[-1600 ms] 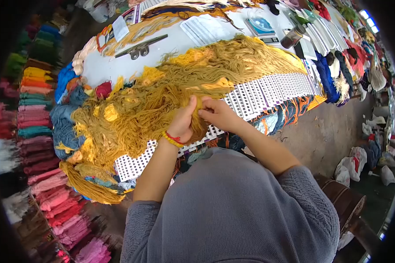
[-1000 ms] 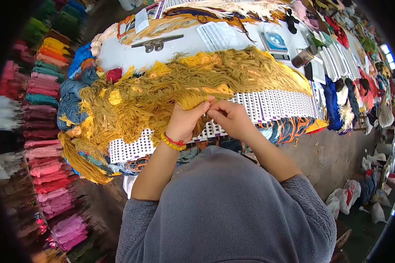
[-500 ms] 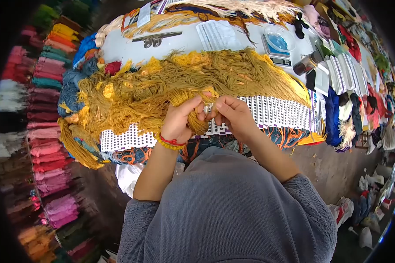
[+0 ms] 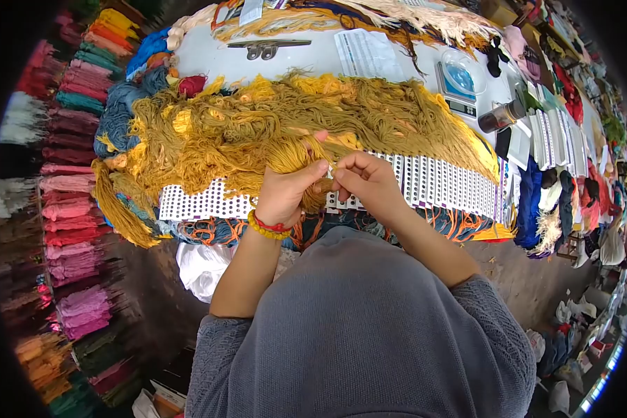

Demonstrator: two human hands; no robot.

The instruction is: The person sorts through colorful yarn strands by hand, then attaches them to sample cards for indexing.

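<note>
My left hand (image 4: 284, 193), with a yellow and a red bracelet at the wrist, is wrapped round a skein of golden-yellow yarn (image 4: 285, 155). Part of the skein hangs below the fingers. Just right of the left thumb, my right hand (image 4: 370, 182) is closed in a pinch, fingertips close to the skein. Whatever lies between those fingertips is too small to make out. Behind both hands spreads a broad heap of loose olive and mustard yarn (image 4: 369, 104). White cards with rows of dark dots (image 4: 432, 182) lie beneath the right hand.
On the table's far side are a clamp-like metal bar (image 4: 268, 46), a printed sheet (image 4: 368, 54), a digital scale (image 4: 458, 94) with a clear bowl, and a dark jar (image 4: 501, 116). Coloured skeins (image 4: 76, 181) hang at the left. A white bag (image 4: 203, 268) lies below the table edge.
The view has shifted a little, so the table things sit farther right. My right fingertips have drawn slightly away from the skein's underside to beside the left thumb. The left hand keeps its hold.
</note>
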